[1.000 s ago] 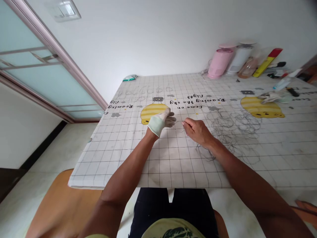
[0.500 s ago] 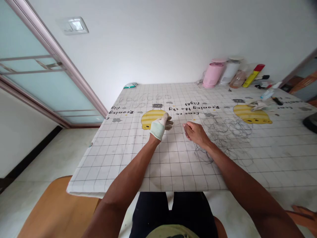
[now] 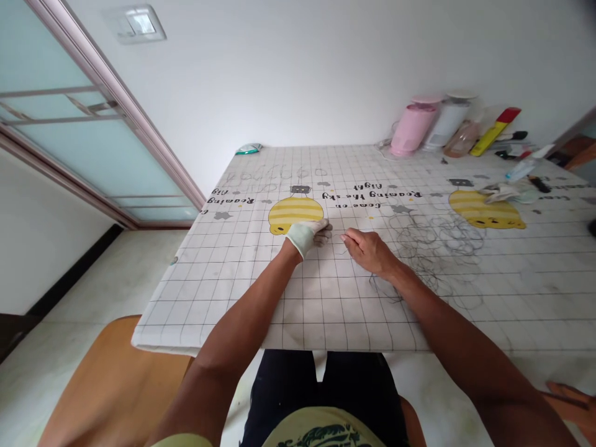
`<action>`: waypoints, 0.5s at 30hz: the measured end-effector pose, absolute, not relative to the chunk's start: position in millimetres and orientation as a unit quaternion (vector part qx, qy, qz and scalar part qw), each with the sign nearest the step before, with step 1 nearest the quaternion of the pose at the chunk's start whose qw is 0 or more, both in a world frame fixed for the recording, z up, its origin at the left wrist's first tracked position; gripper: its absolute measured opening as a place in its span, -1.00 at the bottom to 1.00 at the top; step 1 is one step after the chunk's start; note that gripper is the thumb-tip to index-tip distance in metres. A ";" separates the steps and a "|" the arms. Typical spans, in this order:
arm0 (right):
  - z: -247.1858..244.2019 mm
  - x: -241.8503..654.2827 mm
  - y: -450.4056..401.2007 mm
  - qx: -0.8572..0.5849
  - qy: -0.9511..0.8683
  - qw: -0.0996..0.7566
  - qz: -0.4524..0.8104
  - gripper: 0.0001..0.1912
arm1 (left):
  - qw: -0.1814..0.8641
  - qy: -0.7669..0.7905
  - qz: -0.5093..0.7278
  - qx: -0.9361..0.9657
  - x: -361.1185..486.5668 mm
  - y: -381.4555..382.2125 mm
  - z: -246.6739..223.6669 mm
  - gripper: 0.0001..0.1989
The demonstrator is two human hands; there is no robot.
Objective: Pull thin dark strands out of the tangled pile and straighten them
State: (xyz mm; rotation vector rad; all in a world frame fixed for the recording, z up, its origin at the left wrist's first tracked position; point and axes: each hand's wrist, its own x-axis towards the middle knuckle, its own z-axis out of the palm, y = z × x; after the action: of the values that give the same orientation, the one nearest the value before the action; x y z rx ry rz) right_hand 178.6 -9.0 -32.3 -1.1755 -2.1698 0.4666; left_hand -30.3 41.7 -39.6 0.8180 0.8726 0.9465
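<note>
My left hand [image 3: 311, 234], in a whitish work glove with greyish fingers, is closed in a pinch just above the tablecloth. Whatever lies between its fingertips is too small to make out. Close by on the right, my bare right hand [image 3: 365, 248] is curled shut, thumb against forefinger. A faint thin thread shows at its fingertips. Beside and behind the right wrist spreads a loose tangle of dark thin thread [image 3: 435, 245], lying in loops on the checked tablecloth [image 3: 242, 304]. The two hands are a short gap apart.
Along the wall stand a pink cylinder [image 3: 412, 130], a white cylinder [image 3: 447, 127], a bottle [image 3: 462, 139] and a yellow-red box [image 3: 496, 131]. A glove [image 3: 507, 191] and a spray bottle [image 3: 528, 164] lie right. A small packet [image 3: 249, 149] sits at the back left corner.
My left hand's fingers, spread before, have come together into a pinch. My right hand stays closed near the same spot. The whole view has shifted slightly.
</note>
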 end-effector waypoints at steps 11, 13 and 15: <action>-16.4 180.7 -5.9 -0.540 -0.699 0.360 0.301 -0.58 | 0.598 0.484 0.502 0.396 -29.7 33.0 -22.5 -0.41; -11.5 183.1 -1.5 -0.555 -0.673 0.347 0.344 -0.59 | 0.567 0.511 0.496 0.415 -30.0 32.8 -25.5 -0.41; -8.1 187.5 8.5 -0.564 -0.664 0.330 0.363 -0.60 | 0.538 0.537 0.477 0.441 -29.6 32.6 -27.7 -0.44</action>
State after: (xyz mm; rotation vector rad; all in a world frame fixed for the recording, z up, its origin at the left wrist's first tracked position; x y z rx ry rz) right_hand 187.5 8.5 -8.1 -1.4744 -1.7373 0.9505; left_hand -29.6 32.6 -27.7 1.0502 1.2764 1.1342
